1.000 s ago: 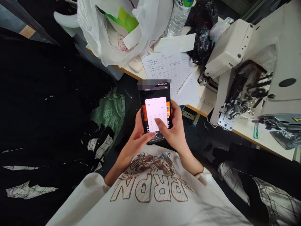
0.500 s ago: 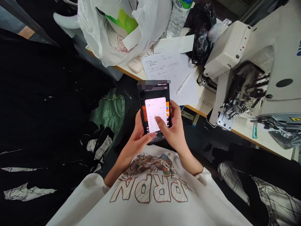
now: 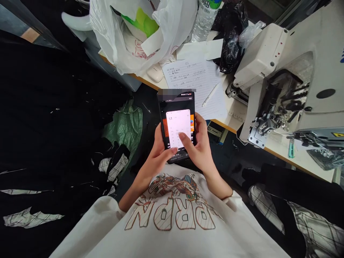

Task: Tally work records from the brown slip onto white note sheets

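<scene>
A smartphone (image 3: 177, 122) is held upright in front of my chest, its screen lit with a pale calculator-like keypad panel. My left hand (image 3: 160, 147) wraps its left edge, the thumb lying over the lower left of the screen. Around the right edge curls my right hand (image 3: 200, 145), its thumb over the keypad. Both hands' other fingers are mostly hidden behind the phone. Just beyond the phone, handwritten lined sheets (image 3: 185, 75) lie on the table with a white pen (image 3: 210, 95) on top.
A white plastic bag (image 3: 113, 43) and a water bottle (image 3: 205, 19) stand on the table (image 3: 231, 120). To the right is a sewing machine (image 3: 268, 71); a small green tool (image 3: 291, 148) lies near it. Dark fabric (image 3: 40, 125) fills the left side. A black bag (image 3: 228, 46) sits behind.
Both hands still hold the phone, which appears very slightly higher in view. The right thumb has shifted a little to the right over the keypad.
</scene>
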A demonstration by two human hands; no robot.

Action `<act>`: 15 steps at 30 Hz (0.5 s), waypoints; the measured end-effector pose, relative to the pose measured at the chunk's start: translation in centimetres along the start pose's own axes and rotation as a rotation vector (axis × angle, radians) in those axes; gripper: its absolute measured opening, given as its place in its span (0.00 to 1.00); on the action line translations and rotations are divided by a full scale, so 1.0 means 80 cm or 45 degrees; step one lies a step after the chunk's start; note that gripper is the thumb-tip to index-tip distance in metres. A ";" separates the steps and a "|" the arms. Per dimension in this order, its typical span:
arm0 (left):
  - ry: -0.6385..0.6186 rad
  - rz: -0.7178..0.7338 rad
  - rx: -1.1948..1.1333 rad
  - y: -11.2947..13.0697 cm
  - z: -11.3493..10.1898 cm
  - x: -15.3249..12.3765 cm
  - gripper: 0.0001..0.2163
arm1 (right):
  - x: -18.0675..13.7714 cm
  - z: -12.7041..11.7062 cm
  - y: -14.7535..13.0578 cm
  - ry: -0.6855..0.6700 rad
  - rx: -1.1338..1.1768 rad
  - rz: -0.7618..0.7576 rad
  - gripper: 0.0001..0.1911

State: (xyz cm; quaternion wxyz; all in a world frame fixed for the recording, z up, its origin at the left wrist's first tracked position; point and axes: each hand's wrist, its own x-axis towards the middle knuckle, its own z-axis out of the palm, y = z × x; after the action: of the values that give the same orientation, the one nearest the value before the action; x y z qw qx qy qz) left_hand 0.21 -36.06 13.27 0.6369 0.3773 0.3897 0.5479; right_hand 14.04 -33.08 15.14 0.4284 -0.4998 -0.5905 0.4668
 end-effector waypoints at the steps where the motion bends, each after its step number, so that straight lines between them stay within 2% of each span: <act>1: 0.023 -0.019 -0.027 0.001 0.002 0.000 0.31 | -0.001 -0.003 0.000 -0.043 0.001 -0.034 0.34; 6: 0.152 -0.128 -0.025 0.004 0.005 0.000 0.28 | -0.001 -0.016 0.002 -0.234 -0.067 -0.123 0.41; 11: 0.088 -0.058 -0.047 0.000 0.001 0.002 0.29 | 0.000 -0.019 0.001 -0.282 -0.115 -0.159 0.46; 15: 0.084 -0.073 -0.048 0.001 0.001 0.002 0.28 | 0.003 -0.019 -0.003 -0.288 -0.139 -0.175 0.47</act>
State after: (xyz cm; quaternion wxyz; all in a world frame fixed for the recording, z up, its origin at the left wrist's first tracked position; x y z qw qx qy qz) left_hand 0.27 -35.89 13.34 0.6461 0.3355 0.4108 0.5489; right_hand 15.45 -32.67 15.71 0.3621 -0.4249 -0.6924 0.4570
